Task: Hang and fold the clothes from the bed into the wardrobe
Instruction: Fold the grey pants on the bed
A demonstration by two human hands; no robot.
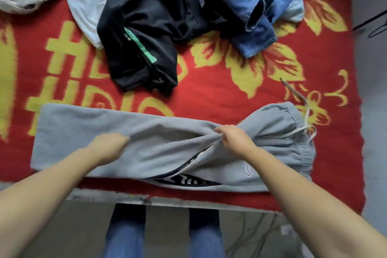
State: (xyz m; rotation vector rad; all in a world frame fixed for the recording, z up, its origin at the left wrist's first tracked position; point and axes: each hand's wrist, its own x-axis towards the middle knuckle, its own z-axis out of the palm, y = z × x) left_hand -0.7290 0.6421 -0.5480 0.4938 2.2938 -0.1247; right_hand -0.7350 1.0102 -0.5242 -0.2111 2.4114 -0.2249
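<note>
grey sweatpants [146, 144] are laid sideways across the near edge of the red and yellow blanket [209, 81], waistband to the right. a fold of the fabric is pinched by the left hand [109, 145] and by the right hand [234, 137]. further back, a black jacket [146, 27], jeans [251, 6] and a white shirt [85, 8] are heaped together.

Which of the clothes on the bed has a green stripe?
The black garment in the middle of the pile, beyond the grey sweatpants being held. The blue denim piece and white shirt beside it show none.
</note>
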